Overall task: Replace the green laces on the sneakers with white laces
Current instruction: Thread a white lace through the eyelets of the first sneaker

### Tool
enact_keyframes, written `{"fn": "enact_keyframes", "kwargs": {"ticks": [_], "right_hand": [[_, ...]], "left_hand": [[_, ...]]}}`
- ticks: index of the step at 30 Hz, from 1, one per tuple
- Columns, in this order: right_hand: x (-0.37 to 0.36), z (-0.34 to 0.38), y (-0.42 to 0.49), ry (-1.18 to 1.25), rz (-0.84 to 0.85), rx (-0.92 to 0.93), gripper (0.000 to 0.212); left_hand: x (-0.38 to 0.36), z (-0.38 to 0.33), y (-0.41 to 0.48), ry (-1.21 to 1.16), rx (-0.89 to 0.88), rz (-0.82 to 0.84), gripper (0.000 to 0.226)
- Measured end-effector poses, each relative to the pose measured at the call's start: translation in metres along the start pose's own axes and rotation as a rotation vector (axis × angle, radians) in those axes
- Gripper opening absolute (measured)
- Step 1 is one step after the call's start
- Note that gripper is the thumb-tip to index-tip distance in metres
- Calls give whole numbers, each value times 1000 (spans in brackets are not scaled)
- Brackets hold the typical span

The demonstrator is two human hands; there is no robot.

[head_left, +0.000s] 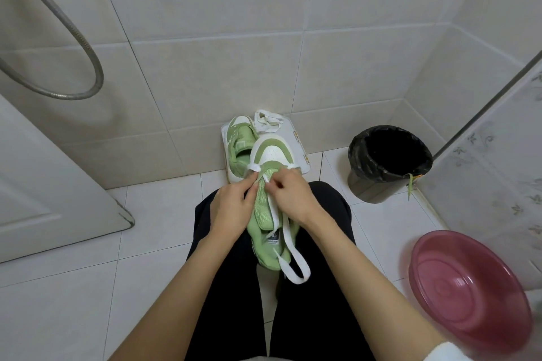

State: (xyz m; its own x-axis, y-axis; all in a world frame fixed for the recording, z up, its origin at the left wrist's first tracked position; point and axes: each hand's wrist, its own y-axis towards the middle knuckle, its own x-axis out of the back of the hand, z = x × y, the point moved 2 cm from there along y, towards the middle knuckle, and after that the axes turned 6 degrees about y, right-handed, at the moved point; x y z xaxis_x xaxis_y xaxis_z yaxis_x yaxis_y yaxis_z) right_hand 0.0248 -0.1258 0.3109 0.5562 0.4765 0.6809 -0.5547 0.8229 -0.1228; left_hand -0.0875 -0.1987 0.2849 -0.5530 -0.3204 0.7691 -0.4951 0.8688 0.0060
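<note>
Green sneaker [265,214] lies across the knees, toe away. Left hand [231,205] pinches the white lace [289,255] at the left eyelets. Right hand [293,196] pinches it over the tongue. Second sneaker [239,141] at the white board's [296,141] left edge, spare lace [268,120] at its far edge. Green lace [410,182] hangs over the bin [360,184] rim.

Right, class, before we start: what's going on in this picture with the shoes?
A seated person holds a green-and-white sneaker on their lap and is threading a flat white lace through its front eyelets; the left hand and right hand both pinch the lace. The second green sneaker waits on a white flat board by the wall, beside a bundled spare white lace. A green lace hangs over the black-lined bin.
</note>
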Motion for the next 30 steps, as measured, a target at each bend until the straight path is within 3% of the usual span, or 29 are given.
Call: {"fn": "enact_keyframes", "kwargs": {"ticks": [5,9,14,18,22,26,30], "right_hand": [[-7,-6,-59,292,-53,-21,30],[-5,-11,-110,365,-46,17,30],[-11,-18,-172,210,98,231,29],[-7,-30,-159,-53,189,192,33],[4,-23,-109,87,-58,47,41],[0,-14,-63,142,-236,24,24],[-14,-3,-40,-138,-325,-2,28]], "left_hand": [[-3,-1,2,-7,33,-30,32],[-3,0,4,-31,42,-30,32],[-4,0,6,-34,55,-35,32],[-3,0,6,-80,66,-28,34],[-4,0,1,-40,46,-60,37],[-5,1,-1,-20,63,-61,39],[-1,-3,-3,-46,39,-47,39]]}}
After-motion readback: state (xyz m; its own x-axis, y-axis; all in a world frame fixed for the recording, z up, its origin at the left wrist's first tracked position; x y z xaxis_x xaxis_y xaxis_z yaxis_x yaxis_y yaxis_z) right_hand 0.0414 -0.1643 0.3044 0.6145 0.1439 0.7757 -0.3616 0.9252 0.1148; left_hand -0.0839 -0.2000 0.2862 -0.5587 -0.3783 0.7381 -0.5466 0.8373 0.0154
